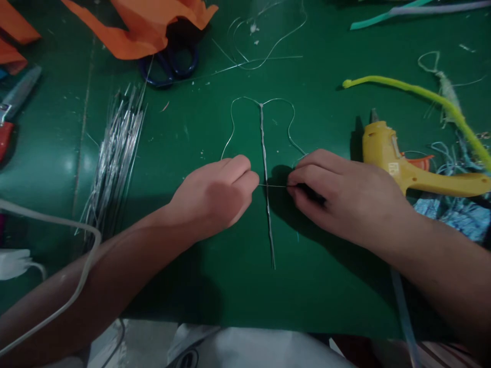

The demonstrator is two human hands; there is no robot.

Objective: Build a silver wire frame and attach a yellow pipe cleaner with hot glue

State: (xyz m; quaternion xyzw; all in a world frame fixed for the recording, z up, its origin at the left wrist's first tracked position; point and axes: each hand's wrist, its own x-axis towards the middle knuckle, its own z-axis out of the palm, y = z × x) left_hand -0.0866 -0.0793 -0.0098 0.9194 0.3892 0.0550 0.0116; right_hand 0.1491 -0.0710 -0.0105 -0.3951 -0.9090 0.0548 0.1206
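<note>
A straight stem of twisted wire (264, 148) lies lengthwise on the green table between my hands. From its top, a thin wire (290, 120) curves out to both sides and runs down to each hand. My left hand (218, 191) is closed in a pinch on the wire, left of the stem. On the other side, my right hand (337, 191) pinches the wire too, fingertips together. A short straight stretch of wire crosses the stem between the two pinches. The exact wire ends are hidden in my fingers.
A bundle of cut wires (120, 153) lies left, near blue-handled scissors (159, 71) under orange paper (141, 30). Red-handled scissors (5, 128) are far left. A yellow glue gun (383, 153) and yellow pipe cleaner (414, 89) lie right. A white cable (90, 255) crosses my left forearm.
</note>
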